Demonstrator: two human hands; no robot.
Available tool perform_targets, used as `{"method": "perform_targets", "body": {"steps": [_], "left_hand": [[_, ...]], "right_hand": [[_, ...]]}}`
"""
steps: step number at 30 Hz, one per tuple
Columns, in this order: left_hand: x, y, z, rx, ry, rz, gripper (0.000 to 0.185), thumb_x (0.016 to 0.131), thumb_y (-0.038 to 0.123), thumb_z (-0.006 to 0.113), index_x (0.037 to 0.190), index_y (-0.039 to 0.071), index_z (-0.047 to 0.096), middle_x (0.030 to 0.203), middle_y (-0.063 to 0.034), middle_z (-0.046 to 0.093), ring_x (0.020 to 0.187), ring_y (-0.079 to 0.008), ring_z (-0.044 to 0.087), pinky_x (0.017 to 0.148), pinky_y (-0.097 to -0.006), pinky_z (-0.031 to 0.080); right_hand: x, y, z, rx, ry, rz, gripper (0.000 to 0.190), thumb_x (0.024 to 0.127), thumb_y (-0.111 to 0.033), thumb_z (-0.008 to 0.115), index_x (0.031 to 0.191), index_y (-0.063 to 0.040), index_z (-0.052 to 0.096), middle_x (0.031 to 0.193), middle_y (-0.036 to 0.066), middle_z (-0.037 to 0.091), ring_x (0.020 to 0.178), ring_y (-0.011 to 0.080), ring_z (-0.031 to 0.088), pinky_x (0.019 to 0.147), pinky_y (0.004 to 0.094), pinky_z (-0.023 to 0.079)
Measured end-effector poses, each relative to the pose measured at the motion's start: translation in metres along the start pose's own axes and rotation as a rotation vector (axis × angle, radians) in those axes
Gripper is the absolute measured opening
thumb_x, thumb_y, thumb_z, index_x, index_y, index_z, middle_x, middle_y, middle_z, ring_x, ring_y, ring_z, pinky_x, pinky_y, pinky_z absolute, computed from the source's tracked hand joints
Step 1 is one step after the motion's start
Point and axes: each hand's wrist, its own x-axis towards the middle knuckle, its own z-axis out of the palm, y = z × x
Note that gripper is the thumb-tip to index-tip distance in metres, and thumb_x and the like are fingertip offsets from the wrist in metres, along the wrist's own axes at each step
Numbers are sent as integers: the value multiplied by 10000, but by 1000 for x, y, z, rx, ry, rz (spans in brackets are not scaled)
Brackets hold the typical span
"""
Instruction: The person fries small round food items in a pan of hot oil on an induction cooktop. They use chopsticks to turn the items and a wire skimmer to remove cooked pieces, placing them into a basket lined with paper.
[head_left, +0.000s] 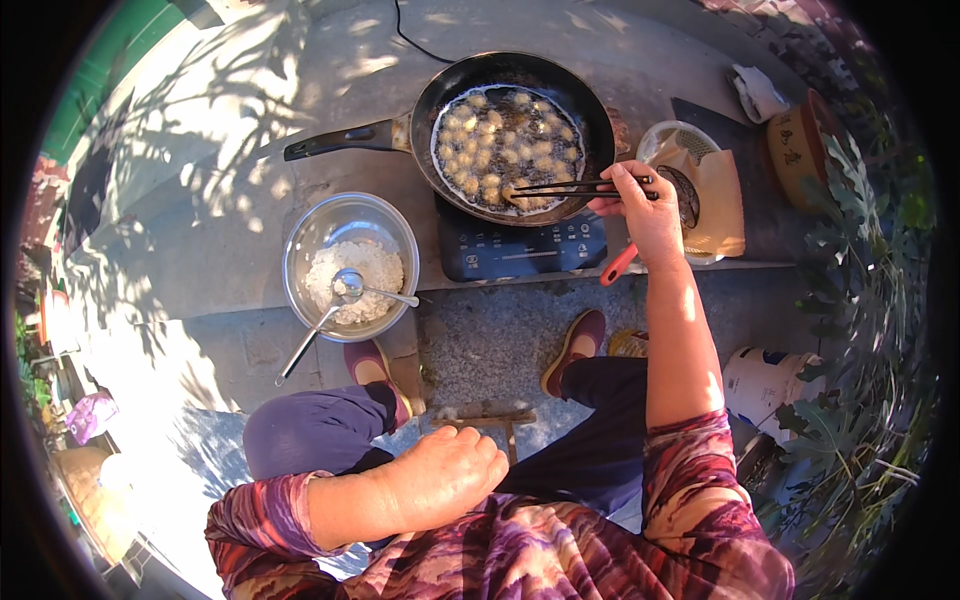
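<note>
My right hand (641, 201) grips a pair of dark chopsticks (570, 189) over the near right rim of a black frying pan (431, 90). Their tips reach into bubbling oil among many small pale-golden balls (491, 181). Under the pan is a black induction cooker (517, 251) with a touch panel. My left hand (450, 472) rests near my lap with its fingers curled in; nothing shows in it. To the left of the cooker, a steel bowl (292, 240) holds a whitish, crumbly mixture (360, 262), with a ladle (307, 345) and a spoon (394, 295) lying across it.
Right of the pan, a white plastic basket (709, 139) holds brown paper (724, 195) and a dark skimmer, whose red handle (619, 264) sticks out. A brown crock (799, 154), a white bucket (765, 382) and leafy branches (840, 442) stand at the right. A black cable (412, 41) runs behind.
</note>
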Motion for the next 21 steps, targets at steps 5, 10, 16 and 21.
{"method": "perform_targets", "body": {"steps": [5, 10, 16, 21], "left_hand": [[3, -2, 1, 4, -15, 4, 154, 828, 153, 596, 912, 27, 568, 820, -77, 552, 811, -236, 572, 701, -363, 480], [9, -3, 1, -40, -60, -6, 177, 845, 146, 597, 954, 9, 573, 848, -101, 564, 835, -269, 584, 718, -390, 483], [17, -4, 1, -94, -104, -30, 212, 863, 153, 629, 1002, 1, 575, 873, -120, 570, 855, -306, 583, 739, -423, 477], [20, -4, 2, -121, -158, -44, 237, 853, 156, 665, 1020, 16, 573, 880, -121, 570, 862, -316, 579, 758, -445, 469]], "right_hand": [[-5, -5, -10, 37, 66, -34, 213, 1015, -145, 577, 983, 47, 663, 848, 121, 685, 672, 190, 707, 639, 278, 582], [-8, -5, -19, 84, 100, -51, 217, 1012, -157, 587, 969, 43, 660, 843, 115, 682, 668, 190, 704, 633, 287, 586], [-11, -15, -53, 149, 198, -121, 219, 1008, -153, 592, 966, 53, 654, 847, 117, 683, 670, 205, 706, 632, 300, 595], [-37, -40, -119, -34, 550, -314, 183, 1003, -123, 600, 948, 43, 654, 814, 92, 675, 642, 163, 689, 610, 269, 575]]}}
